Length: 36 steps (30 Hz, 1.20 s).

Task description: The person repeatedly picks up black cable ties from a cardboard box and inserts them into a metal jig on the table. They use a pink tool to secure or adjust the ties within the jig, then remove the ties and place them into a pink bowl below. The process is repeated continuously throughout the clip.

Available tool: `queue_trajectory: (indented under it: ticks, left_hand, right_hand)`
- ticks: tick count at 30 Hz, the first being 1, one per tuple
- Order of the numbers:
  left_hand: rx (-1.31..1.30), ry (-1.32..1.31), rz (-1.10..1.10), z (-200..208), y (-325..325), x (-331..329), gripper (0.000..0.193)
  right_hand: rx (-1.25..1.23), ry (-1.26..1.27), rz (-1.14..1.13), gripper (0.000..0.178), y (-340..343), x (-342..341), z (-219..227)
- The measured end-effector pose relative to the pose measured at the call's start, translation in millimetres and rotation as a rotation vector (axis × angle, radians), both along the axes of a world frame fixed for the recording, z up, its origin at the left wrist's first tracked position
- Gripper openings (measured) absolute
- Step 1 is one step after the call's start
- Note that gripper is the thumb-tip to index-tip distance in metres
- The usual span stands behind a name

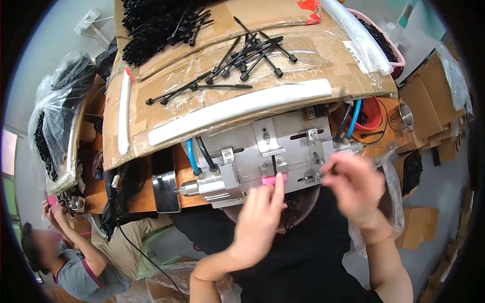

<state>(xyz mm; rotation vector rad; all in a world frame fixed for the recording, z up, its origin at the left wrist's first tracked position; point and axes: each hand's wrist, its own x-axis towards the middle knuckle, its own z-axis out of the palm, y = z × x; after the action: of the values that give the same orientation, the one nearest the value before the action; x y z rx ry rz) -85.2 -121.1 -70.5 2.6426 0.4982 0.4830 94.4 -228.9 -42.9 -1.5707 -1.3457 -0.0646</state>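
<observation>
While the black rod [274, 163] points lengthwise away, left hand [258, 217] and right hand [355, 188] half-curl, holds unclear.

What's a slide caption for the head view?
Left hand at a pink piece on a metal fixture, right hand blurred nearby, black rod-like pieces on cardboard beyond.
</observation>
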Motion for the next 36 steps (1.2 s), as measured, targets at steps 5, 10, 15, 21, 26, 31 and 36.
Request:
queue_trajectory:
  ticks: [5, 10, 15, 21, 26, 31, 36]
  left_hand:
    - [0.360, -0.277, 0.365, 70, 152, 3, 0.020]
    - [-0.080, -0.159, 0.123, 72, 248, -15, 0.018]
    - [0.129, -0.245, 0.233, 73, 208, -29, 0.040]
    - [0.212, -0.095, 0.126, 32, 27, -27, 0.064]
    - [0.201, 0.047, 0.103, -24, -32, -2, 0.066]
    - [0.261, 0.079, 0.103, -22, -29, 12, 0.069]
    - [0.246, 0.094, 0.080, -20, -24, 7, 0.069]
  right_hand:
    - [-0.147, -0.064, 0.101, 0.068, -16, -43, -57]
    - [-0.168, -0.057, 0.152, 0.067, 4, -51, -77]
    - [-0.333, -0.074, 0.145, 0.067, 1, -45, -64]
    - [-0.242, -0.093, 0.031, 0.058, -5, -24, -24]
    - [-0.208, 0.029, -0.039, 0.052, -7, -13, -10]
    - [-0.110, 0.073, -0.082, 0.046, -16, -7, -9]
    - [-0.125, 0.023, -0.049, 0.045, -10, -6, 2]
